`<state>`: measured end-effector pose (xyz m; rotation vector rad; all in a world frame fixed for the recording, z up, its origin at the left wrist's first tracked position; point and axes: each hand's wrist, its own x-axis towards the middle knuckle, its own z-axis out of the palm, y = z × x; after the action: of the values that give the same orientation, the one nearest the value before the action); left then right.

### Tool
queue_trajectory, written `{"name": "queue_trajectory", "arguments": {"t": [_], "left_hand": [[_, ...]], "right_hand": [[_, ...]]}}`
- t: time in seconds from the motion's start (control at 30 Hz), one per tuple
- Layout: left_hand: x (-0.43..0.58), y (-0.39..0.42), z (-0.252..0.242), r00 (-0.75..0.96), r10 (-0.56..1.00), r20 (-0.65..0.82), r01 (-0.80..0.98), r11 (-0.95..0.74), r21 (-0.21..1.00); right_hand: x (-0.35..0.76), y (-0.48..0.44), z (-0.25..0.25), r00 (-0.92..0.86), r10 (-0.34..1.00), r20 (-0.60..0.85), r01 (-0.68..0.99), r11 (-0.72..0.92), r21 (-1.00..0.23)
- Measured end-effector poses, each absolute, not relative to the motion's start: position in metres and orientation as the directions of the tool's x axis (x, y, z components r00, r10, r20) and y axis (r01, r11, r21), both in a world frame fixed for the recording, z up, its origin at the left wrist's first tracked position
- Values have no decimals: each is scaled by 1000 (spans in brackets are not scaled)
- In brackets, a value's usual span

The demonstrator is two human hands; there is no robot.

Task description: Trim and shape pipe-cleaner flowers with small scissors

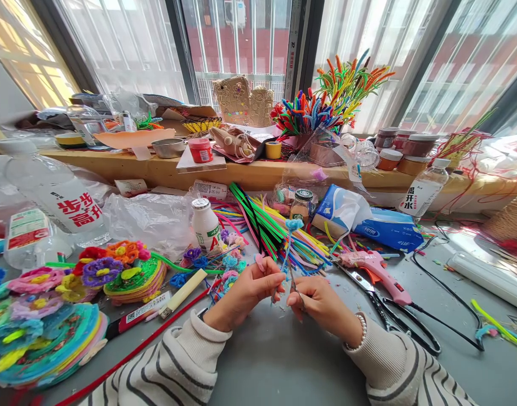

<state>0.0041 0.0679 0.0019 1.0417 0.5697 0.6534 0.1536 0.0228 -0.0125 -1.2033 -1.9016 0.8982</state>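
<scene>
Above the middle of the grey table, my left hand [260, 285] pinches a light-blue pipe-cleaner piece [294, 225] with a fluffy top and a thin upright stem. Close beside it, my right hand [317, 300] is closed around small metal scissors [293, 275], whose blades point up at the stem. Whether the blades touch the stem is too small to tell. Behind both hands lies a bundle of coloured pipe cleaners [266, 225]. Little blue, purple and pink pipe-cleaner flowers [230, 262] lie just left of my left hand.
Large scissors [379, 299] and a pink glue gun [379, 273] with its black cord lie on the right. Flower-decorated round felt pieces [51, 338], a cutter knife [135, 316] and a white bottle [205, 225] are on the left. A tissue pack [385, 228] stands behind.
</scene>
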Motion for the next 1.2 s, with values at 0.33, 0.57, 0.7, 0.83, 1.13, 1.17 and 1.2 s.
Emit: {"name": "queue_trajectory", "arguments": {"t": [0.33, 0.57, 0.7, 0.83, 1.13, 1.17, 1.2], "left_hand": [[4, 66, 3, 704, 706, -74, -216, 312, 925], [5, 66, 2, 712, 695, -97, -201, 335, 920], [5, 67, 2, 714, 687, -134, -190, 375, 908], [5, 67, 1, 723, 672, -161, -152, 382, 911], [4, 67, 0, 732, 664, -155, -144, 373, 917], [4, 67, 1, 722, 674, -158, -149, 375, 915], [4, 67, 1, 713, 683, -160, -152, 373, 915]], "right_hand": [[152, 20, -7, -440, 877, 193, 396, 382, -835], [155, 22, -13, -374, 905, 203, 436, 364, -823], [156, 23, -14, -349, 914, 204, 457, 357, -815], [154, 22, -12, -368, 907, 206, 418, 360, -834], [155, 22, -12, -325, 928, 181, 442, 318, -838], [156, 22, -13, -295, 940, 173, 463, 299, -834], [156, 23, -14, -275, 947, 168, 473, 285, -833]]}}
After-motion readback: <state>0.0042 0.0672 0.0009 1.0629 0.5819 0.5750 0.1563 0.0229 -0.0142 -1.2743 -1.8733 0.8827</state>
